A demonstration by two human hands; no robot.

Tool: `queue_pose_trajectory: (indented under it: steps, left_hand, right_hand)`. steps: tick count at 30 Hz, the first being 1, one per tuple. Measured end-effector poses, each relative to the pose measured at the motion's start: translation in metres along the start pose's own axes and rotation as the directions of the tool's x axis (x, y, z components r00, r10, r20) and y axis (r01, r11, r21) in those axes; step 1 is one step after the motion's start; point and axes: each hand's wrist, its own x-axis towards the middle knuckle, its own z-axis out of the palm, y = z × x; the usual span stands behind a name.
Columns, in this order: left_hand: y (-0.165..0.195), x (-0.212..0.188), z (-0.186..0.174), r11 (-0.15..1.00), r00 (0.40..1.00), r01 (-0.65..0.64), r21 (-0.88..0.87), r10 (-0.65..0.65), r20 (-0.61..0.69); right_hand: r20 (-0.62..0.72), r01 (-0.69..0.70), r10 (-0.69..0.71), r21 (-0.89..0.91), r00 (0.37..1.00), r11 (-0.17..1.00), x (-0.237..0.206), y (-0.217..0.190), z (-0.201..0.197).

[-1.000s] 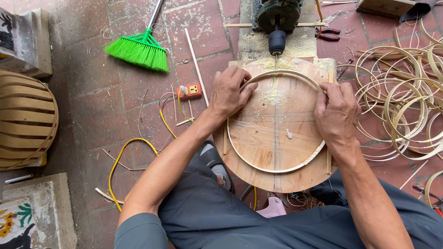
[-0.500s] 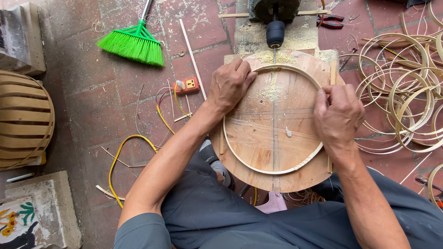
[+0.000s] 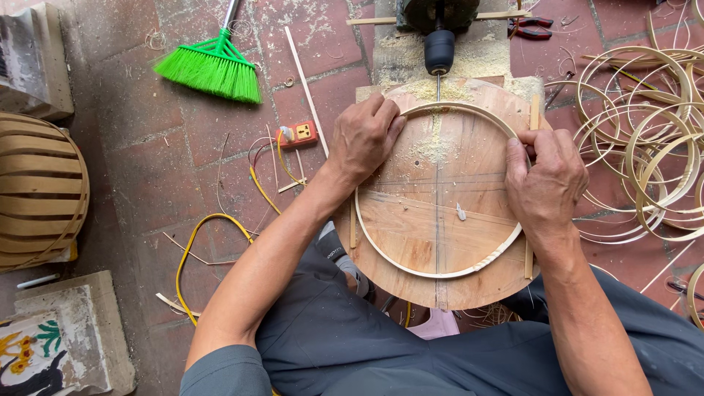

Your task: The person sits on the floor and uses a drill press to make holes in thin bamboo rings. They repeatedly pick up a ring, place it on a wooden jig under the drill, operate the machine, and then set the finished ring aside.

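The left hand (image 3: 364, 136) has been sliding a little along the hoop (image 3: 440, 271) since half a second ago: before, it was lying more on the upper left curve, and now its fingers (image 3: 389, 121) are pressing flat on the hoop nearer to the top, not closing around it. The right hand (image 3: 546, 180) is staying at the right side, and its fingers are closing on the hoop there, pinching the thin strip at the edge. The hoop itself is lying flat on the round wooden board (image 3: 440, 213), which is serving as worktop over the person's knees, and it has turned only slightly. The drill bit (image 3: 438, 86) is pointing down at the top of the hoop, just beside it; whether it is touching, I cannot tell. Sawdust (image 3: 433, 143) is lying on the board under it.

Counting the things: one hoop is in the hands, one board, one drill (image 3: 438, 40) at the top. On the floor at the right a heap of finished hoops (image 3: 645, 139) is lying, too many and too tangled for counting exactly. One green broom (image 3: 213, 70) is at the upper left, one orange socket (image 3: 301, 133) with one yellow cable (image 3: 192, 246) near the left arm, one pair of red pliers (image 3: 532, 28) at the top, and one slatted basket (image 3: 37, 191) at the left edge.
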Motion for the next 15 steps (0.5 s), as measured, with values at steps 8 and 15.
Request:
queue_pose_trajectory:
  steps: [8, 15]
  left_hand:
    - [-0.0011, -0.0001, -0.0059, 1.000, 0.998, 0.024, 0.007, -0.025, 0.059]
    - [-0.0004, 0.0009, -0.0064, 1.000, 1.000, 0.005, 0.021, -0.006, 0.012]
  right_hand:
    - [-0.027, -0.006, 0.007, 0.021, 1.000, 1.000, 0.0005, -0.0023, -0.0052]
    - [-0.025, -0.017, 0.018, 0.038, 1.000, 0.999, 0.0029, -0.0056, -0.0048]
